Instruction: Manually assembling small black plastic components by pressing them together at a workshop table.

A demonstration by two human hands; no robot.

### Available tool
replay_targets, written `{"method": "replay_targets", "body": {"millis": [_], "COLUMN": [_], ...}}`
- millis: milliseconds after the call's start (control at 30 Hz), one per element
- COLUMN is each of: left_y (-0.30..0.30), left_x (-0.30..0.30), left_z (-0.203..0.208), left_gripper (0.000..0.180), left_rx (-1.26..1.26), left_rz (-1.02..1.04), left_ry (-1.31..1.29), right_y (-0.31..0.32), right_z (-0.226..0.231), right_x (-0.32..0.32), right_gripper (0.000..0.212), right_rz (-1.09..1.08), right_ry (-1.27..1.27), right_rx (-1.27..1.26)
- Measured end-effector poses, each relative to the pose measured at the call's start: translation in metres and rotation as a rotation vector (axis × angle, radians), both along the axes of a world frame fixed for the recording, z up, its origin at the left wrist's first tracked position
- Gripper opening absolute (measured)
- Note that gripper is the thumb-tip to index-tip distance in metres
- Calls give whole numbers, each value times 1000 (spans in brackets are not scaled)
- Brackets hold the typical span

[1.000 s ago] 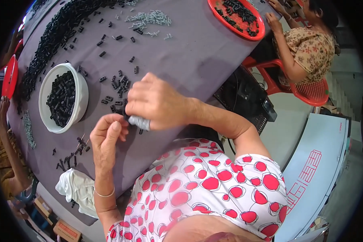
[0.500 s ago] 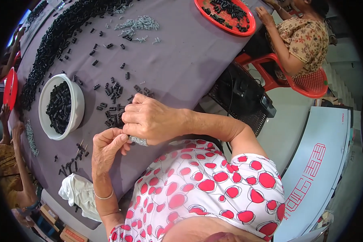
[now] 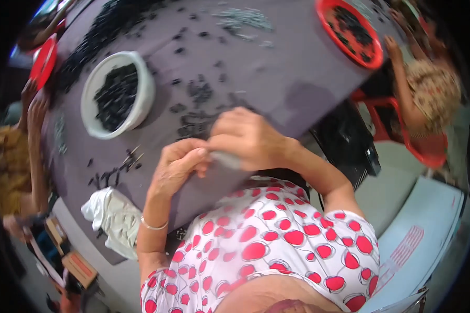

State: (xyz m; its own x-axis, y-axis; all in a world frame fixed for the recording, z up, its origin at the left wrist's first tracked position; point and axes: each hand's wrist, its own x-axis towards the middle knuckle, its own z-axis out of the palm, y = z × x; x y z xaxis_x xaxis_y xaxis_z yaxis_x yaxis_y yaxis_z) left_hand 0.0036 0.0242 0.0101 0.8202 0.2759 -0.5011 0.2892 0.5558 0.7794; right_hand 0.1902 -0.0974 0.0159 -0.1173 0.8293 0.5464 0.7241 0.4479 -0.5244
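Observation:
My left hand (image 3: pixel 178 163) is closed in a pinch at the table's near edge. Whatever sits between its thumb and finger is too small and blurred to name. Beside it, touching at the fingertips, my right hand (image 3: pixel 245 140) is curled and smeared by motion. A bunch of small silvery metal parts (image 3: pixel 226 160) shows below its fingers, against the palm. Just beyond both hands lie loose small black cylindrical parts (image 3: pixel 194 125). To the left stands a white bowl (image 3: pixel 145 99) filled with black parts (image 3: pixel 116 96).
A white cloth (image 3: pixel 112 219) and several thin dark pieces (image 3: pixel 104 179) lie left on the purple-grey tablecloth (image 3: pixel 277 57). Silvery parts (image 3: pixel 245 22) are heaped farther off. A red tray (image 3: pixel 375 61) holds black parts. Co-workers sit left and right; a red chair (image 3: pixel 428 148) is at right.
The view has swung, so the table and bowl sit differently in the picture. Both hands stay together at the fingertips, and the right hand is now blurred by motion.

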Motion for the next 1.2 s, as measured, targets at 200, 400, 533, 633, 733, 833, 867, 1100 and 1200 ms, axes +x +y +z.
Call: {"method": "replay_targets", "body": {"millis": [200,400,533,633,733,833,867,1100,1200], "left_y": [-5,-9,-11,-12,-12,-12,-12,-13,-14], "left_x": [-2,-2,-2,-2,-3,-4,-3,0,2], "left_z": [-16,-21,-21,-18,-19,-19,-18,-16,-19], "left_gripper": [22,19,19,19,20,20,20,25,29], "left_rx": [-100,-48,-20,13,-6,-1,-4,-3,0], "left_rz": [90,108,110,96,105,108,116,172,176], "left_ry": [-145,-174,-179,-147,-129,-135,-126,-142,-153], "right_y": [-9,3,10,8,9,13,15,14,9], "right_z": [3,-12,-9,-5,-9,-16,-16,-20,-5], "right_x": [41,51,57,63,61,64,64,60,42], "right_gripper": [21,23,24,23,22,21,21,24,21], "right_rz": [-428,-453,-488,-486,-441,-430,-426,-461,-396], "right_ry": [118,171,32,96,100,25,27,-65,60], "right_rx": [-85,-263,-273,-321,-355,-388,-392,-220,-204]}}
